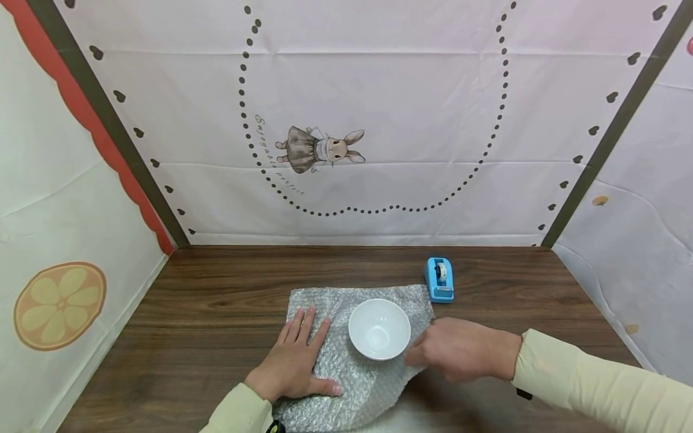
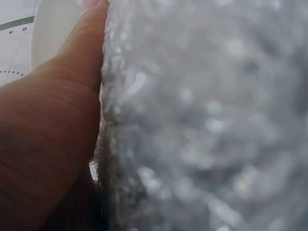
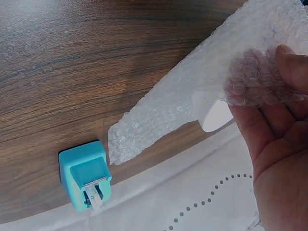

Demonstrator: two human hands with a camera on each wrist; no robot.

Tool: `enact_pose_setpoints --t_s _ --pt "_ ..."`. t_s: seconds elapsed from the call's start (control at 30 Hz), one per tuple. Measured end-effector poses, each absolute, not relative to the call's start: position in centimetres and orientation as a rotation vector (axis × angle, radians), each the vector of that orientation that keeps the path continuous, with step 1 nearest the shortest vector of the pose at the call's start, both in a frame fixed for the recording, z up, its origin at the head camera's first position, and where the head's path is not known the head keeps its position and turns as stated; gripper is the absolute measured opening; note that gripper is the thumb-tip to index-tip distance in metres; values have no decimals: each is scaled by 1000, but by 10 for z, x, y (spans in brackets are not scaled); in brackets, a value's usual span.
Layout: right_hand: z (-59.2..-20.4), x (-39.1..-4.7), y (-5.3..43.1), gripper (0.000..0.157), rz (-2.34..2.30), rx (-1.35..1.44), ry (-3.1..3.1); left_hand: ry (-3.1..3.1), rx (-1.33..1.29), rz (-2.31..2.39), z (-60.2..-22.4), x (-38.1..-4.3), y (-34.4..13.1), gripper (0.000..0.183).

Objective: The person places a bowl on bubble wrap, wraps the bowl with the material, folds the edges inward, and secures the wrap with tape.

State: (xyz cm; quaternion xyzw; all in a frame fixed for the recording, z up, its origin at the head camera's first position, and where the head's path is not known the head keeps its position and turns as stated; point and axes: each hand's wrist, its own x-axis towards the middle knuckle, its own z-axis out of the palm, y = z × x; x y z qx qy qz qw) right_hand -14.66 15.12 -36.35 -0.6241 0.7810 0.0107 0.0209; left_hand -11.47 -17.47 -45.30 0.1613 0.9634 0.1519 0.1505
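A white bowl (image 1: 379, 329) stands upright on a sheet of bubble wrap (image 1: 346, 415) laid over the table. My left hand (image 1: 295, 364) rests flat on the sheet's left part, fingers spread and thumb pointing toward the bowl. To the right of the bowl, my right hand (image 1: 460, 349) grips the sheet's right edge. In the right wrist view, its thumb (image 3: 293, 70) lies on one side of the bubble wrap (image 3: 159, 110) and the fingers show through from behind. That edge is raised off the table. Part of the bowl (image 3: 215, 115) shows past the sheet.
A blue tape dispenser (image 1: 439, 280) with a roll of tape stands just beyond the sheet's far right corner. The dark wooden table (image 1: 227, 300) meets a white printed cloth (image 1: 411, 132) at the back, with more cloth on both sides.
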Motion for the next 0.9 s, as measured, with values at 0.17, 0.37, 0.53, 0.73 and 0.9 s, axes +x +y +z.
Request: enact_pose_setpoints --t_s 0.17,0.37,0.53,0.73,0.9 --pt "-362 -149 149 34 -16 -1893 2413 2767 464 429 -454 -115 -175 128" --pt "-359 -151 147 28 -32 -1833 2406 2769 469 431 -454 -114 -174 127" --pt "-357 -154 145 22 -27 -1826 2398 2779 480 420 -455 -114 -174 128" --pt "-356 -156 144 16 -29 -1853 2410 2786 486 426 -455 -115 -175 128" --pt "-355 -158 143 10 -37 -1844 2413 2793 486 423 -456 -115 -175 129"
